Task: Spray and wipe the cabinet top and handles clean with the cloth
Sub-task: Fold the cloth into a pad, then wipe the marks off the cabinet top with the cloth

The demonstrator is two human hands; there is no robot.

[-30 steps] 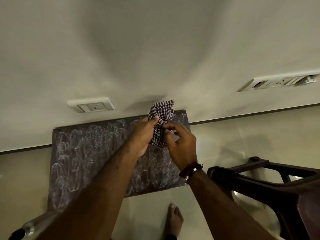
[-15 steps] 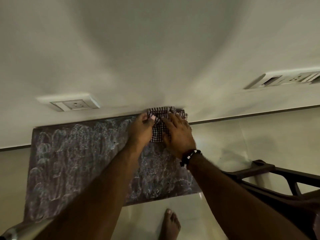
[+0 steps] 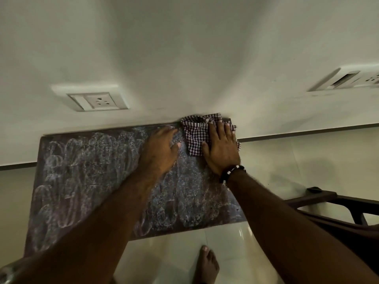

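Observation:
The dark cabinet top [image 3: 86, 181] is streaked with pale swirl marks and stands against the wall. A purple-and-white checked cloth [image 3: 194, 138] lies flat on its far right corner. My right hand [image 3: 222, 148] presses down on the cloth with fingers spread; a beaded band is on that wrist. Just left of the cloth, my left hand [image 3: 160, 149] rests flat on the bare top, its fingers loosely together and nothing in it. No spray bottle or handles are in sight.
A white wall socket [image 3: 96, 100] sits above the cabinet's left half, and another switch plate [image 3: 348, 79] is at far right. A dark plastic chair [image 3: 338, 214] stands at right on the glossy tiled floor. My bare foot [image 3: 206, 263] is below the cabinet's front edge.
The cloth, held bunched up between both hands a second ago, now lies spread flat on the corner. My left hand has let go and slid left; my right hand presses on the cloth.

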